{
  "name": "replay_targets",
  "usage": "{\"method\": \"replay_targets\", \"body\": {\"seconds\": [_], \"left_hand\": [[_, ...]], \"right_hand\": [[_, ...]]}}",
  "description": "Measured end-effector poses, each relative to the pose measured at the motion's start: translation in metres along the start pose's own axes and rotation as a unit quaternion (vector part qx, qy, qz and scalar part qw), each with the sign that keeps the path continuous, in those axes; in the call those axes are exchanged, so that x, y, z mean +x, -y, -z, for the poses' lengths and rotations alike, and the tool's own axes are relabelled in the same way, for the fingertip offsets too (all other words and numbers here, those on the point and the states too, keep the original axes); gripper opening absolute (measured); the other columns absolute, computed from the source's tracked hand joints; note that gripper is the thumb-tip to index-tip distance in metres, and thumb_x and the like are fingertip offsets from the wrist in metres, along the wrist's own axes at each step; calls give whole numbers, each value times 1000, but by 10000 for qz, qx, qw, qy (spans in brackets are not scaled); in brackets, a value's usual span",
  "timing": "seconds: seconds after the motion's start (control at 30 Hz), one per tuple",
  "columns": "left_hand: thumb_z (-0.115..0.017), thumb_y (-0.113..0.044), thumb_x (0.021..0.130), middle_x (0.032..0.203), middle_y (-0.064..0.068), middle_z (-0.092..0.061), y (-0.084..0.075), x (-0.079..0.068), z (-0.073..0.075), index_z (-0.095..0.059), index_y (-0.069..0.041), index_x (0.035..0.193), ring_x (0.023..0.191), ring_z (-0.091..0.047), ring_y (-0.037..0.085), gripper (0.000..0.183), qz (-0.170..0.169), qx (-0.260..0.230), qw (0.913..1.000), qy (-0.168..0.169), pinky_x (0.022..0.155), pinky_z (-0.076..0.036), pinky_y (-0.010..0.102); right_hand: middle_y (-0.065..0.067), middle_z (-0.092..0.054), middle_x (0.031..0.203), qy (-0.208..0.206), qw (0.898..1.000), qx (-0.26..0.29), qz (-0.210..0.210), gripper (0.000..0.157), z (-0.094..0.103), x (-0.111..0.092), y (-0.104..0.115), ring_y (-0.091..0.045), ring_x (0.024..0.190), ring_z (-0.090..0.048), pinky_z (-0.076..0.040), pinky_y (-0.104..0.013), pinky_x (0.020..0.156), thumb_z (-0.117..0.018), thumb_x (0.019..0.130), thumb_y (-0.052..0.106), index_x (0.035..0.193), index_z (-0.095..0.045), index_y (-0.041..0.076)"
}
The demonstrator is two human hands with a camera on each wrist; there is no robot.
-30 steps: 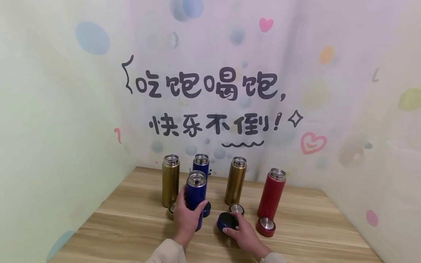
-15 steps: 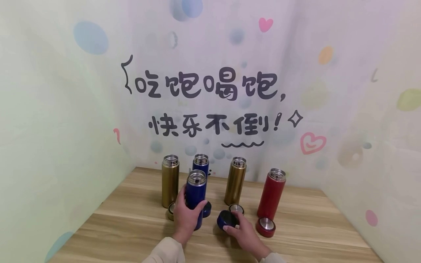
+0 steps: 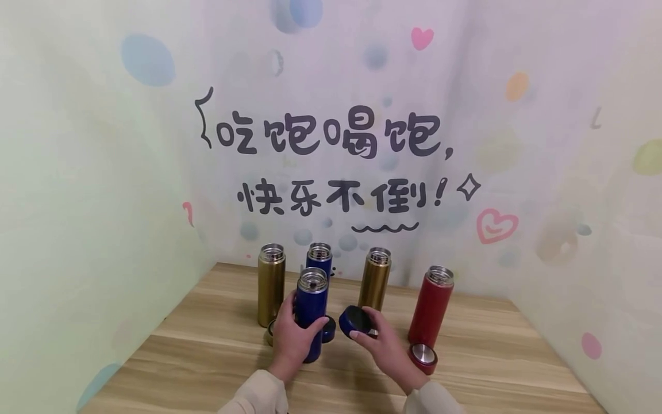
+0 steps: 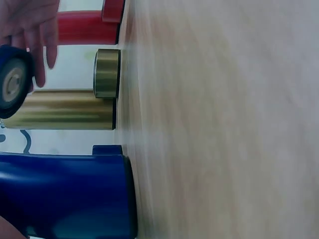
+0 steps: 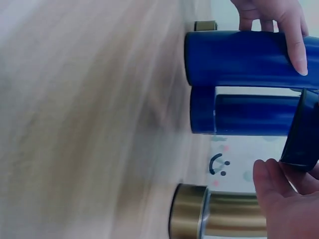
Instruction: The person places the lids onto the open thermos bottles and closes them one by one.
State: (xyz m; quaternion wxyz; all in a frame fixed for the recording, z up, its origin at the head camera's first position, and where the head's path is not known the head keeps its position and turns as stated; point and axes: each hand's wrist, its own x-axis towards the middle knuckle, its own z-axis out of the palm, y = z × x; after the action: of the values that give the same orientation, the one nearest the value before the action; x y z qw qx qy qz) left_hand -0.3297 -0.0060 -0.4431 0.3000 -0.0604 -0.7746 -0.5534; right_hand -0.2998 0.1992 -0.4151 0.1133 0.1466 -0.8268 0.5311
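Observation:
My left hand (image 3: 292,342) grips the front blue thermos bottle (image 3: 312,307) around its middle. The bottle stands upright on the wooden table with its steel mouth uncovered. To its right, my right hand (image 3: 387,348) pinches a blue lid (image 3: 354,322) between thumb and fingers, raised off the table and slightly tilted. In the left wrist view the inner side of that lid (image 4: 15,84) shows. From the right wrist, the lid (image 5: 301,132) appears beside the upper part of the blue bottle (image 5: 234,59), apart from its mouth.
Behind stand a gold bottle (image 3: 271,290), another blue bottle (image 3: 319,257) and a second gold bottle (image 3: 374,287), all uncapped. A red bottle (image 3: 430,310) is at right, its lid (image 3: 423,356) in front. Another blue lid (image 3: 328,329) and a gold lid (image 4: 107,73) rest on the table.
My right hand has lifted the blue lid up and away from the table, now overlapping the right gold bottle's base. The left hand keeps its grip on the bottle.

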Motion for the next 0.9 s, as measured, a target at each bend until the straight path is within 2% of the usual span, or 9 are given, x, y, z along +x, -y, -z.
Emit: {"method": "replay_targets", "body": {"seconds": [0.27, 0.5, 0.67, 0.9], "left_hand": [[-88, -33, 71, 130, 15, -55, -1, 5, 4, -45, -5, 139, 116, -56, 32, 85, -125, 172, 9996, 187, 97, -45, 54], [-88, -38, 69, 123, 12, -57, 1, 9, 6, -48, -4, 137, 112, -57, 31, 86, -160, 272, 9989, 334, 96, -45, 52], [-88, -41, 69, 121, 11, -57, 5, 10, 6, -48, -4, 137, 109, -59, 30, 87, -334, 422, 9982, 271, 94, -47, 51], [-89, -35, 69, 121, 13, -57, 4, 8, 6, -49, -3, 137, 106, -60, 33, 86, -492, 448, 9976, 178, 91, -48, 53]], "right_hand": [[-24, -58, 127, -276, 9993, 136, 192, 59, -2, 18, 20, -32, 108, -60, -53, -44, 88, -73, 89, 20, 139, -45, 2], [-20, -49, 139, -318, 9975, 456, 435, 62, -9, 31, 41, -33, 120, -55, -49, -43, 94, -71, 91, 25, 143, -43, 7], [-13, -47, 143, -307, 9946, 833, 546, 64, -16, 38, 54, -31, 119, -55, -50, -40, 93, -70, 91, 29, 145, -41, 12], [-11, -52, 139, -408, 9911, 921, 873, 62, -26, 49, 62, -28, 118, -55, -50, -39, 93, -72, 90, 26, 143, -43, 10]]}}
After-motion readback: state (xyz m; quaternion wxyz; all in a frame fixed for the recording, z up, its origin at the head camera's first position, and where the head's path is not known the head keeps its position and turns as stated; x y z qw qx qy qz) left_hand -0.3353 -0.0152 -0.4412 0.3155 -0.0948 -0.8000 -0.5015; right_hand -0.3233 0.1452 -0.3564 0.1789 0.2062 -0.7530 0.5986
